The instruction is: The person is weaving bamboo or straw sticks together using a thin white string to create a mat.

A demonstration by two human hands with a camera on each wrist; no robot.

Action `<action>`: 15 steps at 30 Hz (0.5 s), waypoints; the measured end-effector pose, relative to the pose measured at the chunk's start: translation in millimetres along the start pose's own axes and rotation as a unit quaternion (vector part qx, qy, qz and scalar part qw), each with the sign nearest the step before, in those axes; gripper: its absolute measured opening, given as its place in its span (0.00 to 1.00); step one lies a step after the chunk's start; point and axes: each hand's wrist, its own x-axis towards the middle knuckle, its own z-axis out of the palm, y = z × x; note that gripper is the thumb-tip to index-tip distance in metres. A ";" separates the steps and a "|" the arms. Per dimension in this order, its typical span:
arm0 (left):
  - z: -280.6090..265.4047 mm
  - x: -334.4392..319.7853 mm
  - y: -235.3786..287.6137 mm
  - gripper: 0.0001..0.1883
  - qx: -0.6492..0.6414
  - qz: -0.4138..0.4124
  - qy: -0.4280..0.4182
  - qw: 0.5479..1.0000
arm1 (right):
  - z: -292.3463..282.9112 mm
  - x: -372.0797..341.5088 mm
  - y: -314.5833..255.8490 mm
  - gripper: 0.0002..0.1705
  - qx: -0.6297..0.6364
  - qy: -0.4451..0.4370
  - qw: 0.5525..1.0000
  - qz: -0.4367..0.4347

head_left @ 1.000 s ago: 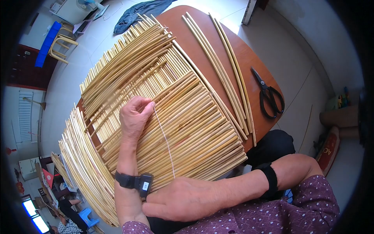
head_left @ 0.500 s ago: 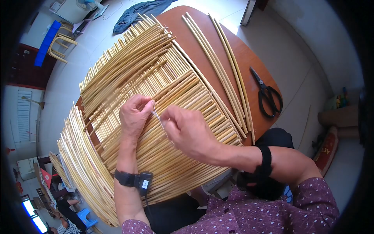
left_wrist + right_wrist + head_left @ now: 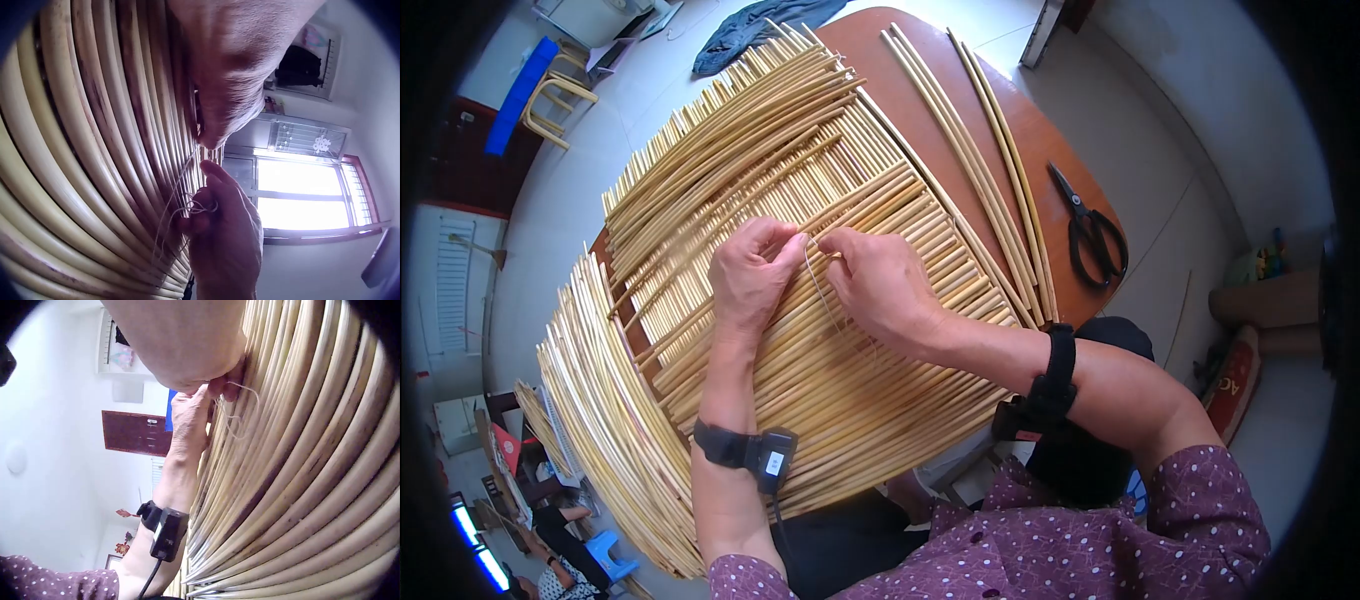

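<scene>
The white thread is held between the two hands, above the mat of slender cane rods laid side by side. In the head view, the rods' long axes are directed from lower left to upper right; the thread is slanted across them, its slack hung from the fingertips toward the wearer's body. By the left hand, fingers curled, the thread's far end is pinched between thumb and forefinger; whether a rod is also gripped cannot be told. By the right hand, fingers bent inward, the thread's loops are grasped; the slack is judged nearer this hand.
</scene>
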 end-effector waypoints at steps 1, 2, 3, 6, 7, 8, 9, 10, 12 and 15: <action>-0.3 0.0 0.2 0.06 0.000 0.000 0.001 1.000 | -0.9 0.8 -0.7 0.12 -0.002 -0.010 1.000 0.008; -0.4 0.0 0.4 0.06 -0.003 0.005 0.004 1.000 | -1.6 1.3 -1.4 0.13 -0.003 -0.020 1.000 0.015; -0.5 -0.1 0.8 0.06 -0.005 0.009 0.008 1.000 | -2.2 1.5 -2.3 0.13 -0.002 -0.019 1.000 0.015; 0.3 -0.9 2.7 0.06 -0.008 0.000 0.012 1.000 | -3.1 2.0 -2.9 0.13 0.007 -0.028 0.999 0.030; 0.2 -1.2 2.4 0.06 -0.008 0.000 0.012 1.000 | -3.1 2.0 -2.6 0.13 0.008 -0.029 0.999 0.029; 0.1 -1.5 2.0 0.06 -0.003 -0.001 0.014 1.000 | -3.1 1.9 -2.4 0.13 0.009 -0.031 0.999 0.027; 0.1 -1.8 1.8 0.06 0.001 -0.003 0.017 1.000 | -3.2 1.8 -2.2 0.13 0.010 -0.031 0.999 0.027; -0.8 -2.1 3.2 0.06 0.002 -0.003 0.017 1.000 | -3.4 1.8 -2.1 0.13 0.011 -0.030 0.999 0.024; -5.0 -2.4 8.6 0.06 0.007 -0.004 0.011 1.000 | -3.9 1.7 -2.1 0.13 0.016 -0.030 0.999 0.021; -10.2 -4.6 16.2 0.06 -0.003 -0.005 0.018 1.000 | -3.3 0.6 -1.7 0.13 0.030 -0.029 0.999 0.009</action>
